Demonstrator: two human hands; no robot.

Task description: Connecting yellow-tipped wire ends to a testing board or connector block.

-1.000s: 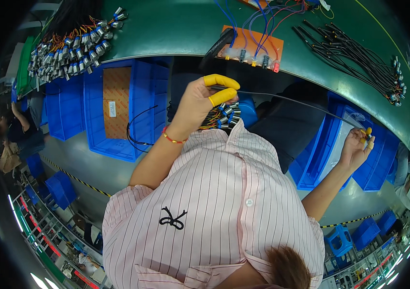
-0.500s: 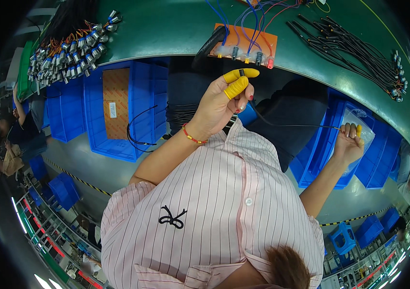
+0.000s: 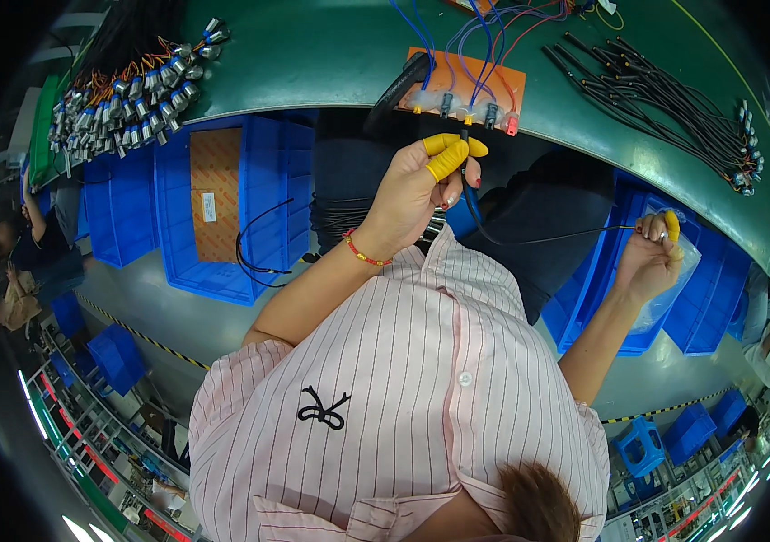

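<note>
Currently, in the head view, the left hand pinches one end of a thin black cable between a thumb and finger wearing yellow finger covers. That end points up toward a yellow socket on the front of an orange board; whether they touch, I cannot tell. From there the cable sags in a curve over the person's dark-clothed lap and runs right to the right hand, whose curled fingers grip its other end above a blue bin. Blue and red wires rise from the board, which sits at the near edge of the green surface. A heap of metal-capped parts lies on the left of that surface, and a bundle of black cables on the right.
</note>
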